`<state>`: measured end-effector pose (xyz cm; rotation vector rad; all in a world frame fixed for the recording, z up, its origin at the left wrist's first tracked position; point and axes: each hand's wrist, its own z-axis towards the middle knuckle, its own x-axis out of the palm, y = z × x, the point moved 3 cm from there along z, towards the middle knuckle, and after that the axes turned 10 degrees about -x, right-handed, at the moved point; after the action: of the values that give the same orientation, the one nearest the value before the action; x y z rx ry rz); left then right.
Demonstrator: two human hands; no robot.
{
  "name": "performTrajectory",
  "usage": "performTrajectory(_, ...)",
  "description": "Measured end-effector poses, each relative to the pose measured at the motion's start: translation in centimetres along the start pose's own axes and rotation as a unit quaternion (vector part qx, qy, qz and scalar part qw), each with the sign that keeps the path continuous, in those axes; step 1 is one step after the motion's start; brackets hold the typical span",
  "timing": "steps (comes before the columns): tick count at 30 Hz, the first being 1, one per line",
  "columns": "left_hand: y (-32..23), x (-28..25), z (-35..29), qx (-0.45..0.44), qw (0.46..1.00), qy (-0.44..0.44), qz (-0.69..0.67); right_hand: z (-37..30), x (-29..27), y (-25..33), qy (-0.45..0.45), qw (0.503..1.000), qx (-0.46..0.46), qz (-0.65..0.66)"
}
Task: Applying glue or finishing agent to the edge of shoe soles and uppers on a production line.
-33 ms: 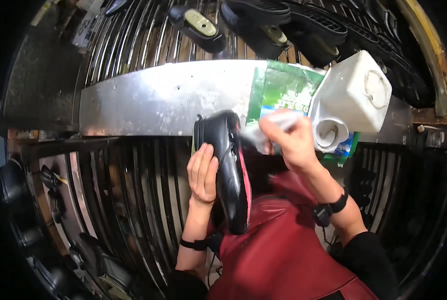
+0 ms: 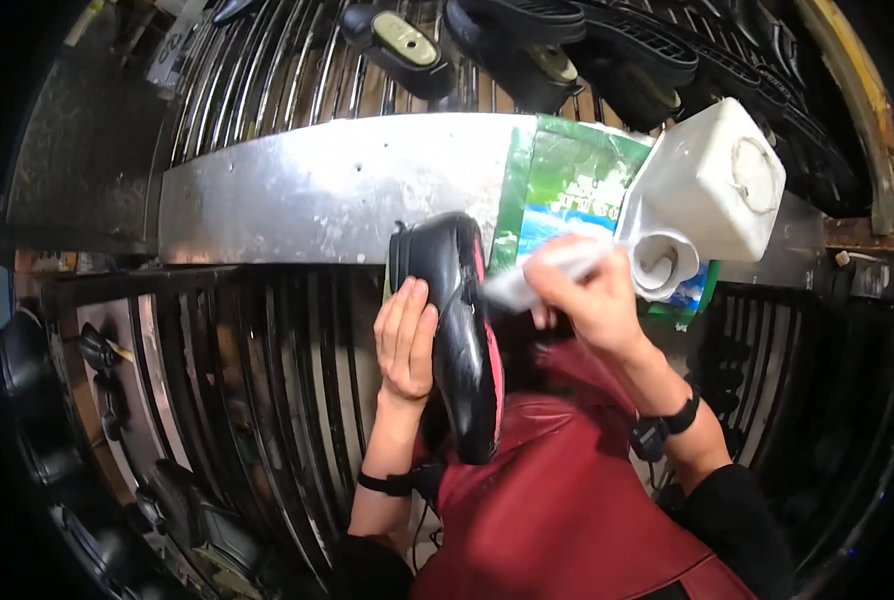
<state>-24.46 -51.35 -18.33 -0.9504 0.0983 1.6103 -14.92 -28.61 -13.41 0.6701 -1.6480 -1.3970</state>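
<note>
Head view, and nearest us is a dark red, leather-like apron [image 2: 557,490], with the toe of a glossy black leather shoe [image 2: 457,330] hanging over it. That shoe lies on its side between the two hands, heel end away from the wearer, its reddish-pink underside edge facing right. Left hand [image 2: 404,335] now: it's on the shoe's left flank, fingers together and laid along the upper, thumb out of sight, seemingly holding it steady and leaving that coloured edge bare. Across to the right hand [image 2: 587,300], just beside the shoe's edge, fingers pinched narrow around a slim white implement [image 2: 515,290]; its tip points at the edge, likely so it can reach there, but blur hides whether they touch, or what sort of implement it is. Beyond, past the shoe's heel, runs a silvery sheet-metal ledge [image 2: 287,200]. To the shoe's right on it sits a green-and-blue plastic packet [image 2: 582,170], perhaps spread there to protect the metal, with a boxy white plastic container [image 2: 712,180] tipped over beside it, within easy reach of that right hand. Farthest out, well past the shoe, black moulded footwear pieces [image 2: 627,50] line a rack of metal bars [image 2: 317,80].
</note>
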Motion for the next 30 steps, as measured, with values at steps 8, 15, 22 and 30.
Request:
performTrajectory(8,-0.5,0.2,0.7,0.006,1.0,0.007,0.025,-11.8,2.5,5.6,0.263,0.914,-0.285,-0.119)
performTrajectory(15,-2.0,-0.2,1.7,-0.006,0.999,0.025,0.037,-10.3,-0.1,7.1,0.106,0.988,-0.096,-0.049)
performTrajectory(22,-2.8,-0.3,3.8,-0.036,0.997,0.059,0.037,-8.5,1.1,9.2,0.174,0.951,-0.238,-0.096)
performTrajectory(30,-2.3,-0.7,8.8,-0.098,0.989,0.11,0.023,-5.1,2.1,14.3,0.252,0.89,-0.338,-0.171)
